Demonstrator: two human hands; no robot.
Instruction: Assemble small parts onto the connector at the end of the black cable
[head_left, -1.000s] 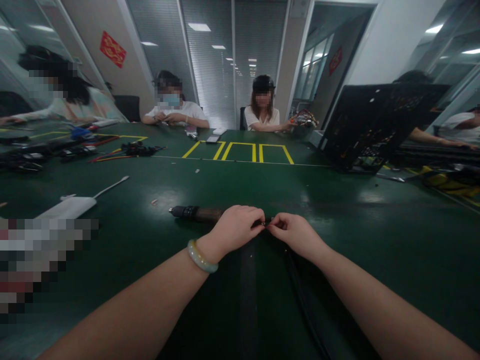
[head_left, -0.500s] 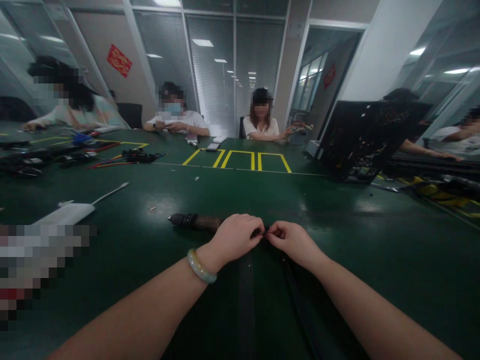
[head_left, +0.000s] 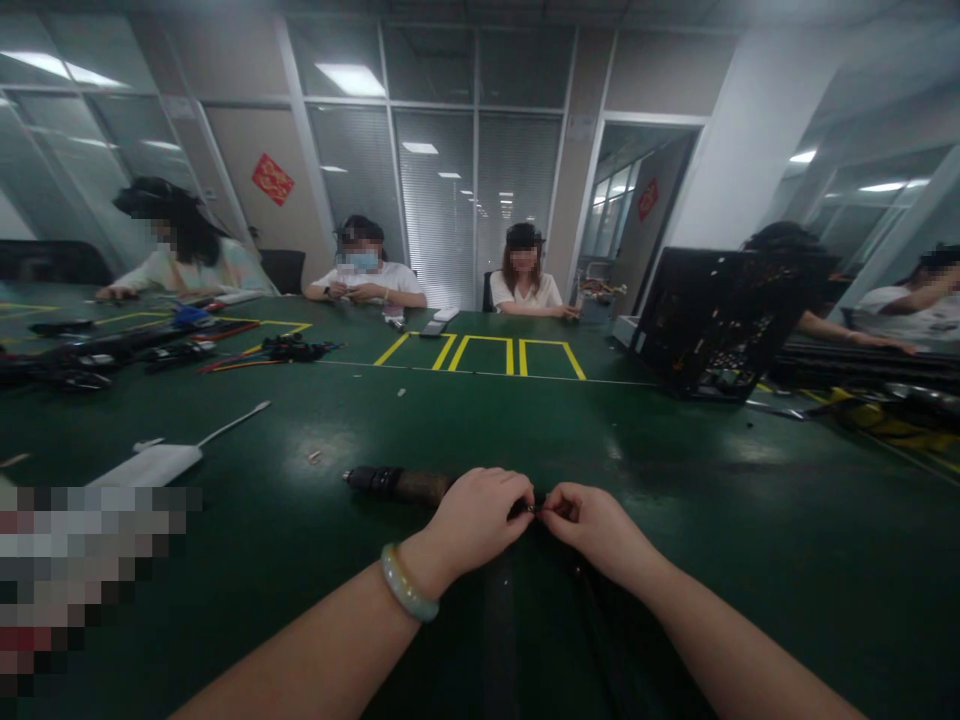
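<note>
My left hand [head_left: 480,525], with a pale green bangle [head_left: 407,585] on its wrist, is closed in a pinch. My right hand [head_left: 600,530] pinches too, its fingertips almost meeting the left ones. Between them is a small dark piece with a shiny spot [head_left: 532,509], too small to name. Behind my left hand lies a power screwdriver-like tool [head_left: 416,487] with a black chuck and a brownish body, partly covered by the hand. A dark cable or strip [head_left: 592,610] runs from under my right hand toward me, hard to make out.
On the green table [head_left: 480,420], a white adapter with a cord [head_left: 161,462] lies left. Bundled wires [head_left: 289,348] are at back left. A black computer case [head_left: 712,320] stands at right, beside yellow tape outlines [head_left: 484,340]. Several people sit around the table.
The head view has tilted up, so hands and table appear lower. Both hands keep pinching close together, with a slightly wider gap between the fingertips.
</note>
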